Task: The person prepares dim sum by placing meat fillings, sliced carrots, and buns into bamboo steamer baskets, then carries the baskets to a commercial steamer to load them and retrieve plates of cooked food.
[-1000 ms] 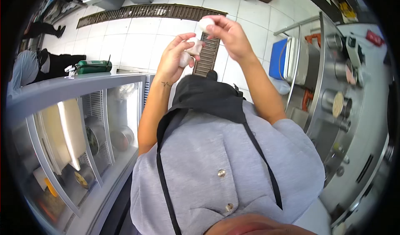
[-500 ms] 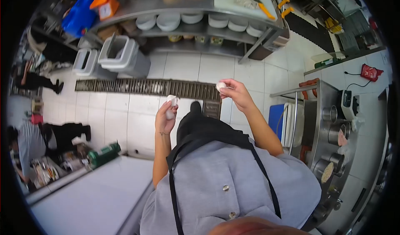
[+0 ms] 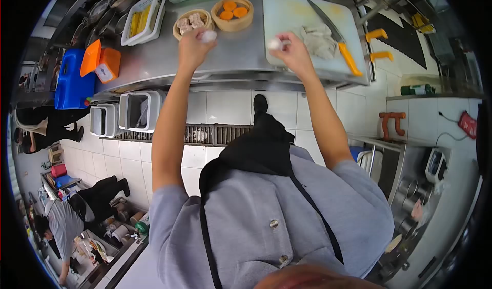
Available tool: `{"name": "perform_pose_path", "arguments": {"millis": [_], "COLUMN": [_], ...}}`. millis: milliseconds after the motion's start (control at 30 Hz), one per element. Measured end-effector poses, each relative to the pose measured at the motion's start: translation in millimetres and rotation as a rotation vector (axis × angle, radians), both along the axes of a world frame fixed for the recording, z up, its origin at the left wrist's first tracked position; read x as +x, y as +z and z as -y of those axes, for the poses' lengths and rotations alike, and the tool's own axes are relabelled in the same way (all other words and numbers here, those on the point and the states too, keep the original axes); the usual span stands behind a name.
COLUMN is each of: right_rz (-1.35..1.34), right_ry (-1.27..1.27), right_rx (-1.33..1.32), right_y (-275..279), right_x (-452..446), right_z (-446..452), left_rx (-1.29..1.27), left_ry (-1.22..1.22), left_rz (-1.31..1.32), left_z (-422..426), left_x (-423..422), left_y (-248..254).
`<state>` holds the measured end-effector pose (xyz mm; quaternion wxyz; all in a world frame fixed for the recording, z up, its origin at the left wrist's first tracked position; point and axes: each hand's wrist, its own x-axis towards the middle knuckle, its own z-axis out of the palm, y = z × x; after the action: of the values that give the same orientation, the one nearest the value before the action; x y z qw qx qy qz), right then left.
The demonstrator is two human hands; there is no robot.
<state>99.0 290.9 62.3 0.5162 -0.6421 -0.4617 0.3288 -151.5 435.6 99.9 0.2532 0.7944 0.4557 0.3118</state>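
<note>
Left hand [image 3: 193, 52], curled, pinches a blurred white lump [image 3: 208, 36] near a round wooden basket [image 3: 237, 25]; right hand [image 3: 295, 55], half closed, grips a white ball [image 3: 274, 44] over a flat board [image 3: 279, 13].

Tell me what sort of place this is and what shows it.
Probably a professional kitchen: a grey metal worktop bears a white rectangular cutting board with an orange-handled knife, and a long dark metal drain grate runs across the white-tiled floor.
</note>
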Motion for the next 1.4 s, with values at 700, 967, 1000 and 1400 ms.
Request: {"name": "perform_pose_path", "arguments": {"millis": [700, 967, 1000, 1400], "right_rz": [0.615, 0.489, 0.395, 0.474], "right_ry": [0.189, 0.053, 0.111, 0.233], "right_rx": [0.09, 0.137, 0.166, 0.216], "right_y": [-35, 0, 8, 25], "right_x": [18, -7, -13, -56], "right_z": [-231, -210, -210, -206], "left_rx": [0.096, -0.998, -1.227, -1.101], "left_ry": [-0.614, -0.502, -0.554, -0.545], "left_rz": [-0.192, 0.578, 0.772, 0.417], "left_z": [-212, -204, -204, -178], "left_x": [103, 76, 74, 81], "left_y": [-66, -35, -33, -20]}}
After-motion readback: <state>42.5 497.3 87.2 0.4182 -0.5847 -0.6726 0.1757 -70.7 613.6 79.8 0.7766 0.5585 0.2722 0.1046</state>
